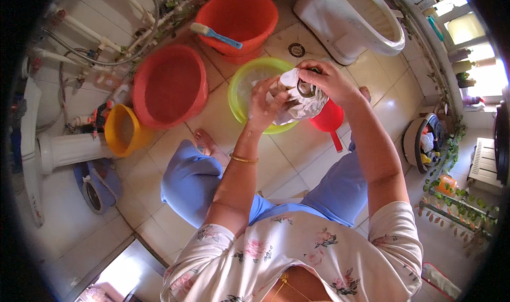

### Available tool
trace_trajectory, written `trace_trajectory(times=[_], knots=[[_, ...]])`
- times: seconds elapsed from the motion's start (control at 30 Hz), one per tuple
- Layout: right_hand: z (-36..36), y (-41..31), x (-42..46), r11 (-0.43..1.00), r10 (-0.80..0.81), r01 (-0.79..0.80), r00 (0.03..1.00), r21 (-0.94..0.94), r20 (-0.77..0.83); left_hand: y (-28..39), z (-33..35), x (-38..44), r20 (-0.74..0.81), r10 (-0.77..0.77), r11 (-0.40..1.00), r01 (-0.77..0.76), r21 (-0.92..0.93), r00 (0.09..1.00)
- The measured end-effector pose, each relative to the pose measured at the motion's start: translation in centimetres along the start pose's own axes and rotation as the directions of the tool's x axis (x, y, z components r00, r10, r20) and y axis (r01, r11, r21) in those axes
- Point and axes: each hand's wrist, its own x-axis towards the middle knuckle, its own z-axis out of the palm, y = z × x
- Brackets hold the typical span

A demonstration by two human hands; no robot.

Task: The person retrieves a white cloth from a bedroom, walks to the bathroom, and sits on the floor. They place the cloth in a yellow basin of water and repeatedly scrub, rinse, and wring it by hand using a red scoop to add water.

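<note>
My left hand (266, 105) grips one side of a bunched, wet-looking white cloth (305, 105) with dark patches. On the cloth's upper right side, my right hand (324, 79) is closed on it, beside a dark ring-shaped mark or trim. The cloth is held over the right part of a yellow-green plastic basin (235, 109), whose contents look pale and sudsy and are partly hidden by my hands. A red plastic dipper (330, 117) with a handle lies just right of the basin, partly behind the cloth.
Beyond the basin stands a red-orange bucket (239, 15) with a blue-handled brush (223, 37) across its rim. To the left are a red tub (171, 87) and a yellow bucket (121, 131). A white toilet (346, 27), a floor drain (296, 50) and an oval container (414, 142) also stand around.
</note>
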Motion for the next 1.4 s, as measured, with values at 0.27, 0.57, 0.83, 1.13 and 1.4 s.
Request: trace_trajectory(times=[0.27, 0.57, 0.83, 1.13, 1.4], knots=[[-2.3, -2.5, -1.3, 0.992, -0.014, 0.035, 0.986, -0.124, 0.167, 7.0, -5.6, 5.4, 0.207, -0.312, 0.838, 0.371, -0.399, 0.927], [-2.8, -0.6, -4.8, 0.839, 0.008, 0.102, 0.98, 0.535, -0.199, 12.3, -8.8, 7.6, 0.179, -0.448, 0.396, 0.374, -0.839, 0.876], [-3.2, -3.3, -5.1, 0.927, -0.301, 0.365, 0.861, 0.086, -0.411, 14.9, -8.1, 7.8, -0.049, -0.318, 0.556, 0.144, -0.818, 0.947], [0.9, -6.0, 1.4, 0.837, -0.547, 0.546, 0.833, 0.04, 0.084, 6.1, -2.6, 2.8, 0.409, -0.494, 0.319, 0.598, -0.735, 0.767], [1.0, 11.0, 6.1, 0.976, -0.177, 0.101, 0.884, -0.192, -0.433, 3.3, -2.0, 2.5, 0.304, -0.788, 0.288, 0.757, -0.587, 0.535]])
